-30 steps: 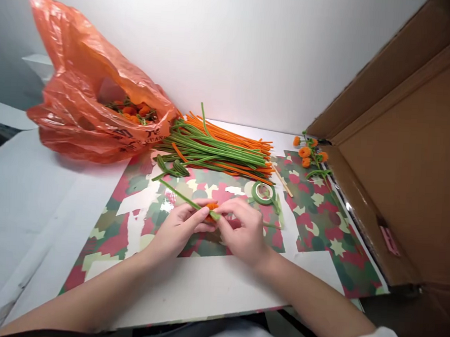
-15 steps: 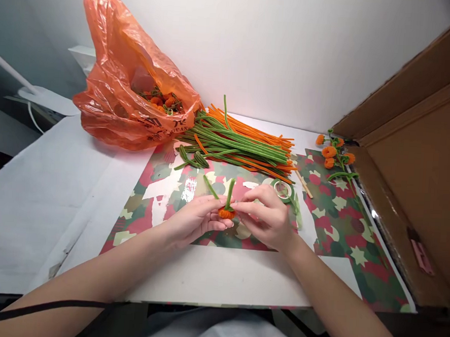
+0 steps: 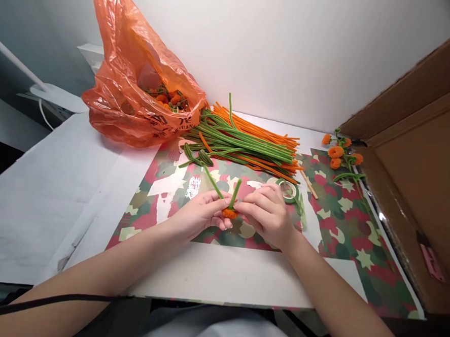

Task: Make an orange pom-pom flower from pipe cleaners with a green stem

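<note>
A small orange pipe-cleaner flower (image 3: pixel 229 214) is pinched between the thumb and fingers of my left hand (image 3: pixel 205 213), held just above the patterned mat. Two green pipe-cleaner ends (image 3: pixel 235 193) rise from its top, one leaning left past my left thumb and the other leaning right. With thumb and index finger closed, my right hand (image 3: pixel 270 214) grips at the green base of the flower; the exact contact is partly hidden. Beyond my right fingers lies a roll of green tape (image 3: pixel 287 191).
Green and orange pipe cleaners (image 3: pixel 249 142) lie in a pile behind my hands, beside coiled green pieces (image 3: pixel 205 158). An orange plastic bag (image 3: pixel 138 97) holds finished flowers. At right are a flower stem (image 3: pixel 336 152), a wooden stick (image 3: pixel 310 185), cardboard (image 3: pixel 420 150) and a pink cutter (image 3: pixel 431 260).
The whole view has shifted slightly, with the table moving right in the picture. The upright green end now tilts further right, and more of the left green end shows. Both hands keep their hold.
</note>
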Action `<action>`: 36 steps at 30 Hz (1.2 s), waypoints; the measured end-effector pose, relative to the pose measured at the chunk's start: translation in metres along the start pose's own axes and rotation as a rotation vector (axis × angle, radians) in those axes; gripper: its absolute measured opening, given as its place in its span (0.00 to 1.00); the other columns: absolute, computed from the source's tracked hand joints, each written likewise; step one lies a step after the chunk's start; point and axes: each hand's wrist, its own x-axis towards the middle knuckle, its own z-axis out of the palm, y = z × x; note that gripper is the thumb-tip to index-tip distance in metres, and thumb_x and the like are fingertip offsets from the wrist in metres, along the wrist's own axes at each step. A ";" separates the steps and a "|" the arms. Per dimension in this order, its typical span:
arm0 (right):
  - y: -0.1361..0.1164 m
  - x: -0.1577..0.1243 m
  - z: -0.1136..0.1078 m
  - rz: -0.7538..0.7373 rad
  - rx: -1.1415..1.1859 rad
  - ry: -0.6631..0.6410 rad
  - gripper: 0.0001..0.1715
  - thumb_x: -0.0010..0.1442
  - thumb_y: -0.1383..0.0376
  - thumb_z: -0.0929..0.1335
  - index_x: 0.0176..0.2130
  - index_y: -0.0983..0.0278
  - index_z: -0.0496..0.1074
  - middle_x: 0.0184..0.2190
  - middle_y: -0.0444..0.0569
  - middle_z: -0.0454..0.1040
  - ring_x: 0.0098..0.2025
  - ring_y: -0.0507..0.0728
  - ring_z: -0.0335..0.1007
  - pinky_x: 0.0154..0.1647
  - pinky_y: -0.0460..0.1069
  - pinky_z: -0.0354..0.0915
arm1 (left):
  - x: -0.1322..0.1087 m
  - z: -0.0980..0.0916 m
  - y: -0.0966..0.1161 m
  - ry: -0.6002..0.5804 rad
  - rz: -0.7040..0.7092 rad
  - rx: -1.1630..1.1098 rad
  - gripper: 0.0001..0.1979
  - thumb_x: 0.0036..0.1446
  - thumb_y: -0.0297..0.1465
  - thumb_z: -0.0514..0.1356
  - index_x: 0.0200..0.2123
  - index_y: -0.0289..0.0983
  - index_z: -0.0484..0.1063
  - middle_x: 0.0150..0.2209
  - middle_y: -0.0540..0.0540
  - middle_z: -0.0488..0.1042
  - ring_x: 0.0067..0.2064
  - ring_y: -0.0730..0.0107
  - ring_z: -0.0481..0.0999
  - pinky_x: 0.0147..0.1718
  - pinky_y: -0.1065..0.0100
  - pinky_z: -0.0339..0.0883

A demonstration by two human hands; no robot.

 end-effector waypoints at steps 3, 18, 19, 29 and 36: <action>0.000 -0.001 0.001 -0.004 -0.041 0.017 0.12 0.64 0.73 0.63 0.34 0.63 0.74 0.29 0.45 0.78 0.34 0.53 0.65 0.44 0.53 0.60 | -0.001 0.002 0.000 0.024 0.094 0.047 0.16 0.50 0.37 0.68 0.37 0.35 0.69 0.26 0.52 0.74 0.24 0.75 0.76 0.25 0.75 0.72; -0.003 -0.004 -0.001 -0.189 -0.194 0.157 0.10 0.61 0.71 0.68 0.35 0.55 0.75 0.29 0.40 0.78 0.32 0.53 0.65 0.43 0.54 0.60 | -0.006 0.006 0.005 0.104 0.164 0.072 0.13 0.47 0.37 0.69 0.32 0.36 0.73 0.29 0.52 0.72 0.25 0.75 0.73 0.20 0.74 0.72; -0.002 -0.004 -0.001 -0.173 -0.189 0.155 0.10 0.61 0.70 0.68 0.36 0.54 0.75 0.29 0.40 0.78 0.32 0.53 0.66 0.43 0.54 0.60 | -0.007 0.006 0.005 0.081 0.144 0.063 0.13 0.47 0.38 0.69 0.31 0.36 0.72 0.27 0.52 0.72 0.25 0.75 0.73 0.20 0.74 0.71; -0.005 0.000 -0.002 -0.196 -0.294 0.190 0.10 0.60 0.70 0.68 0.30 0.55 0.74 0.27 0.36 0.78 0.29 0.52 0.65 0.40 0.54 0.59 | -0.013 0.010 0.003 0.048 0.111 0.177 0.15 0.48 0.40 0.69 0.32 0.35 0.73 0.28 0.50 0.74 0.25 0.74 0.74 0.23 0.73 0.73; -0.003 -0.001 0.000 -0.151 -0.255 0.173 0.12 0.63 0.69 0.65 0.32 0.55 0.74 0.27 0.38 0.78 0.30 0.52 0.65 0.40 0.54 0.57 | -0.014 0.017 0.002 0.117 0.260 0.147 0.14 0.46 0.38 0.70 0.31 0.35 0.74 0.28 0.50 0.74 0.29 0.72 0.75 0.25 0.73 0.73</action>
